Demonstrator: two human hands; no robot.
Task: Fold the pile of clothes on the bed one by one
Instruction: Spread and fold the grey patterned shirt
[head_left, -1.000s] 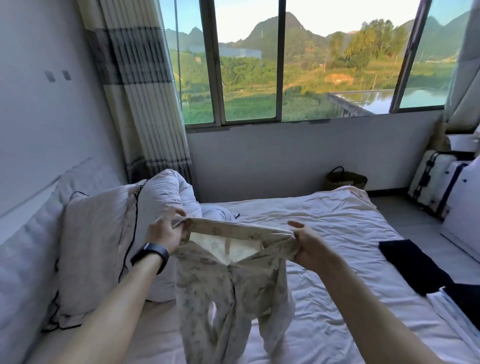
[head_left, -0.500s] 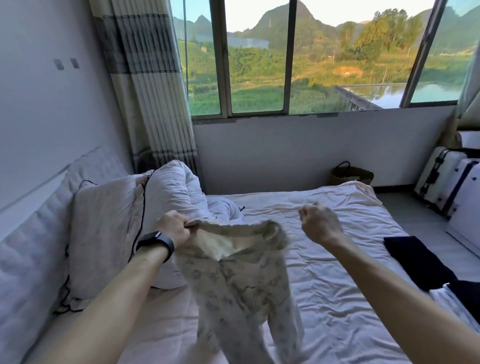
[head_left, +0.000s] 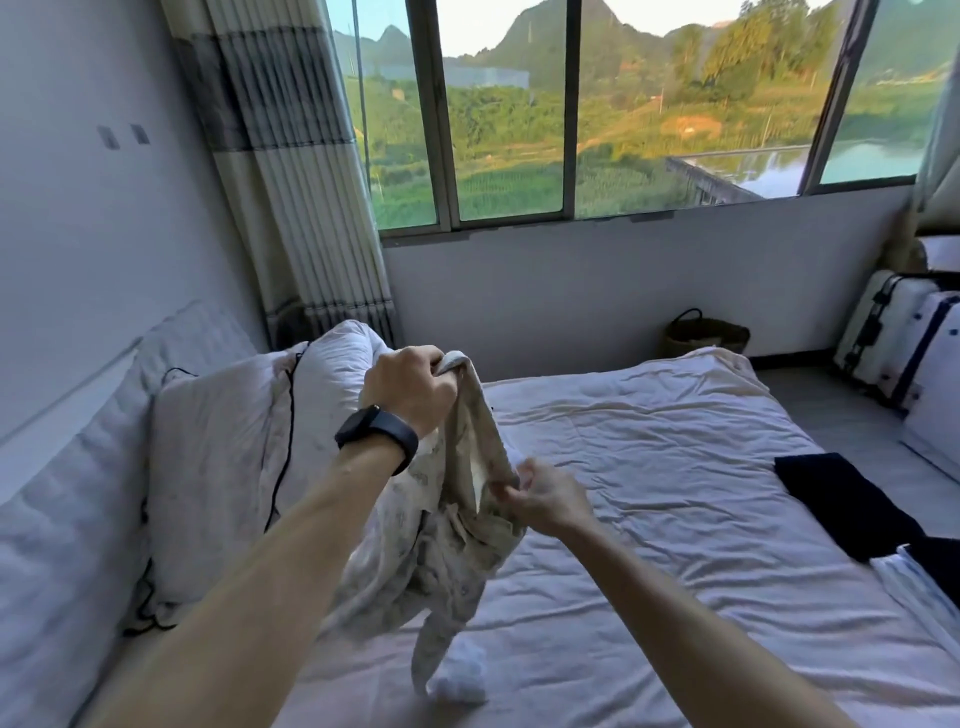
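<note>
The cream printed pants (head_left: 457, 525) hang crumpled and twisted over the bed (head_left: 649, 467). The left hand (head_left: 410, 387) clenches their waistband up high; the right hand (head_left: 545, 493) pinches it lower down.

Cream printed pants (head_left: 457, 551), white bed (head_left: 649, 467), black watch (head_left: 376, 434), grey-striped curtain (head_left: 291, 156)

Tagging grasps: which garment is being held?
The pale printed trousers: the left hand grips them high, the right hand pinches lower. The dark garment and the white cloth beside it lie on the bed, right side, untouched.
</note>
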